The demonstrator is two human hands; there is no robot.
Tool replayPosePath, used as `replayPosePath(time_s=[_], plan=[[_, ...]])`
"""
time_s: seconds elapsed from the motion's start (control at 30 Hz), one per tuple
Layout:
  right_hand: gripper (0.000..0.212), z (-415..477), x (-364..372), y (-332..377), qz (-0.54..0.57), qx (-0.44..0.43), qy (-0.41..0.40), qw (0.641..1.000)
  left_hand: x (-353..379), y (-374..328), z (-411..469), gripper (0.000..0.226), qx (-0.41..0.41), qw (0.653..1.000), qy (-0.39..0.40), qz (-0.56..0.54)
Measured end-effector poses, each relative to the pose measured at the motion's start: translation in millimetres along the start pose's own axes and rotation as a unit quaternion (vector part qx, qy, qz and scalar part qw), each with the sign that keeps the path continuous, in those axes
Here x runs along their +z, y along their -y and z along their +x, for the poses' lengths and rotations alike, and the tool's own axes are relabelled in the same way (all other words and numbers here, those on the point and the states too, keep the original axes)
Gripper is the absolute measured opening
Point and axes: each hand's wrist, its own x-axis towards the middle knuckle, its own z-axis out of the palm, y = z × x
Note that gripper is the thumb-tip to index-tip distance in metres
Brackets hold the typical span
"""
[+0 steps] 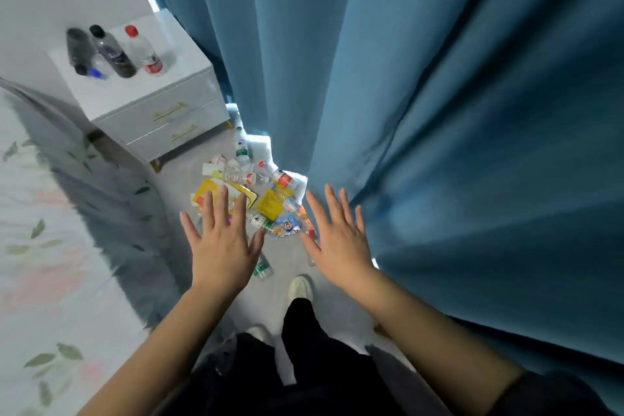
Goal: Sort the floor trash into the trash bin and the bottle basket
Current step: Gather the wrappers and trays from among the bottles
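Hovering flat over the grey floor [287, 262], fingers straight and spread, gripping nothing: left hand [221, 246] and right hand [337, 240]. Beyond the fingertips and in the gap between both, a heap of mixed floor trash [250, 179]. No trash bin or bottle basket in view, so sorting probably not yet begun.

Start with the nearest piece: a clear plastic bottle with a green label [261, 221], lying on its side just off the left hand's thumb. Wrap round the barrel rather than pinch the cap; thin, smooth plastic, likely to roll or crackle inward. Leave the second green-labelled bottle [263, 267], below the left hand's heel, for the following pass. For the crinkled blue snack packet [287, 224] ahead of the right hand's thumb and the flat yellow foil packet [271, 201] farther out, pinch an edge; slick, limp film, probably slippery. Keep the right hand off the heavy blue curtain [439, 111] alongside.
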Motion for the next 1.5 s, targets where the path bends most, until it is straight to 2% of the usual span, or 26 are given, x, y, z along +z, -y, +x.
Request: replayPosePath(time_s=[0.1,0.2,0.4,0.53,0.7,0.87,1.03,1.17,1.3,1.5], plan=[[0.069,39.7,15.5,1.9,-0.03,-0.057,0.062,0.996,19.3,10.8,20.7,0.067,-0.043,0.999,0.013,-0.01],[0.072,77.5,39.8,4.0,-0.069,-0.096,0.115,0.986,48.2,27.6,38.1,0.07,-0.079,0.995,0.058,0.007],[0.08,153.7,115.6,-0.7,-0.1,-0.105,0.182,0.973,129.9,69.0,83.5,0.07,-0.107,0.979,0.168,0.031],[0.085,216.1,206.4,-16.3,-0.106,-0.095,0.223,0.964,212.3,102.7,136.1,0.069,-0.109,0.976,0.187,0.042],[0.096,295.5,363.9,-60.0,-0.088,-0.06,0.311,0.944,357.2,153.8,220.0,0.07,-0.086,0.974,0.192,0.081],[0.096,353.4,510.1,-103.0,-0.122,-0.068,0.301,0.943,501.2,204.5,297.0,0.071,-0.045,0.972,0.192,0.127],[0.089,388.8,604.5,-126.5,-0.134,-0.089,0.276,0.947,598.6,238.5,342.8,0.071,0.006,0.967,0.179,0.18],[0.091,409.0,641.3,-137.0,-0.137,-0.08,0.273,0.949,637.1,248.6,365.6,0.07,0.023,0.969,0.163,0.185],[0.091,423.1,660.4,-142.5,-0.16,-0.111,0.271,0.943,649.5,248.2,384.7,0.069,0.008,0.977,0.144,0.16],[0.082,421.8,675.2,-143.3,-0.215,-0.113,0.245,0.939,654.2,226.8,400.3,0.053,0.033,0.991,0.083,0.097]])
